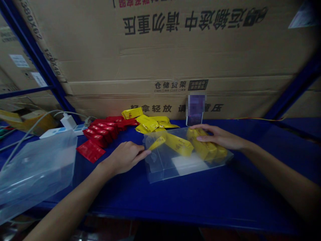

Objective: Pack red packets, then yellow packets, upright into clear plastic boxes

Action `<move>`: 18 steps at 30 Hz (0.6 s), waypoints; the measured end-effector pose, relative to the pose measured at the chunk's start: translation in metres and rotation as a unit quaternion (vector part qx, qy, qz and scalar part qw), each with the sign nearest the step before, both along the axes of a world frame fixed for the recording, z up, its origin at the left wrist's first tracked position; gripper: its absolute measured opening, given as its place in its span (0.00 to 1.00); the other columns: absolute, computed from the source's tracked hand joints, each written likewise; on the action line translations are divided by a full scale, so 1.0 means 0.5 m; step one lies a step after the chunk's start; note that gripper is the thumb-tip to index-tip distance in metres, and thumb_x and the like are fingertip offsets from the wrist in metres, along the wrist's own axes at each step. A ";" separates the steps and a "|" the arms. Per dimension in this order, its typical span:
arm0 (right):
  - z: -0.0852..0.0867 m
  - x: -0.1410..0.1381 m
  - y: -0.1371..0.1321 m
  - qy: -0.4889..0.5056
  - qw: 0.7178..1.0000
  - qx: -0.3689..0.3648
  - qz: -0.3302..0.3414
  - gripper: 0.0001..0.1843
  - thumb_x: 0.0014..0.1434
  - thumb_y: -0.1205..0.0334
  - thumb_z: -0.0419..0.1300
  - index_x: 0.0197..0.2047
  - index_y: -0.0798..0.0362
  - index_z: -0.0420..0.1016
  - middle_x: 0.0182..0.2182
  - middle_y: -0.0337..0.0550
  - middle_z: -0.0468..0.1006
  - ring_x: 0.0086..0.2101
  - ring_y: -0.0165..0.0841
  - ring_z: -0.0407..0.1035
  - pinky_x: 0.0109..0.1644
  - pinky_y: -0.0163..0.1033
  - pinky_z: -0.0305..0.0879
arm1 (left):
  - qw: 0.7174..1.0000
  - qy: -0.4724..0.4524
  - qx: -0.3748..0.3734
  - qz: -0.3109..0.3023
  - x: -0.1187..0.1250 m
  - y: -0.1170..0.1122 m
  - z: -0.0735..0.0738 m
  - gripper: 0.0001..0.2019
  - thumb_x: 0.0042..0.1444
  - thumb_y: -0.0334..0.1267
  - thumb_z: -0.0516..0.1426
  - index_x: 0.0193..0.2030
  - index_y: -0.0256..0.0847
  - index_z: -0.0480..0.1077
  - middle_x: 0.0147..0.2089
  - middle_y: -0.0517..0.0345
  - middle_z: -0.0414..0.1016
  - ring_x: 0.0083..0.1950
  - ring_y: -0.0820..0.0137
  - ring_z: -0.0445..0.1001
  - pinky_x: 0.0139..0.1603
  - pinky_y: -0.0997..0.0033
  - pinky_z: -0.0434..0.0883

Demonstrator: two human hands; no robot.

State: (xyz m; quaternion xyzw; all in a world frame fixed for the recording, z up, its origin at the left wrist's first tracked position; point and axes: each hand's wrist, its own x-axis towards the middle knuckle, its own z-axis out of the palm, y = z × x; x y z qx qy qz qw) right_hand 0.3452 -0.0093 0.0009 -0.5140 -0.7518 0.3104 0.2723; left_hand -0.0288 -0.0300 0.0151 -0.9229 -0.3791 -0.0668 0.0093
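A clear plastic box (160,167) lies on the blue surface in front of me, with yellow packets in it. My left hand (129,155) is at its left end, thumb and fingers pinched at the tip of a slim yellow packet (157,143). Another yellow packet (179,144) lies slanted in the middle of the box. On the right, my right hand (213,135) curls over a group of yellow packets (205,149), its fingers bent round their top. Whether a layer of plastic lies between those fingers and the packets, I cannot tell.
Behind the box is a pile of yellow packets (147,123), beside a row of red packets (102,130). A phone (195,110) leans against the large carton (160,63). At left are a translucent plastic sheet or box (42,164), a power strip (57,130) and cables.
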 end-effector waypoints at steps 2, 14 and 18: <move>0.001 0.000 0.000 0.000 1.000 0.000 0.004 0.28 0.54 0.45 0.62 0.58 0.38 0.70 0.57 0.39 0.73 0.55 0.48 0.67 0.61 0.58 0.61 | 0.999 -0.027 -0.022 -0.008 0.006 -0.002 -0.004 0.27 0.69 0.51 0.40 0.30 0.37 0.70 0.27 0.55 0.72 0.28 0.70 0.70 0.30 0.72 0.59; 0.004 -0.002 0.000 0.005 1.000 -0.017 0.015 0.26 0.54 0.44 0.62 0.57 0.37 0.70 0.57 0.38 0.73 0.55 0.48 0.67 0.61 0.56 0.62 | 0.954 -0.191 -0.210 -0.093 0.034 -0.014 -0.021 0.23 0.71 0.43 0.39 0.35 0.37 0.69 0.29 0.59 0.72 0.33 0.72 0.71 0.38 0.73 0.65; 0.005 -0.003 -0.001 0.008 1.000 -0.017 0.012 0.26 0.54 0.44 0.62 0.56 0.37 0.70 0.57 0.38 0.72 0.56 0.48 0.66 0.62 0.57 0.61 | 0.950 -0.182 -0.231 -0.107 0.032 -0.013 -0.022 0.18 0.70 0.41 0.41 0.51 0.39 0.69 0.31 0.59 0.72 0.34 0.72 0.72 0.37 0.73 0.65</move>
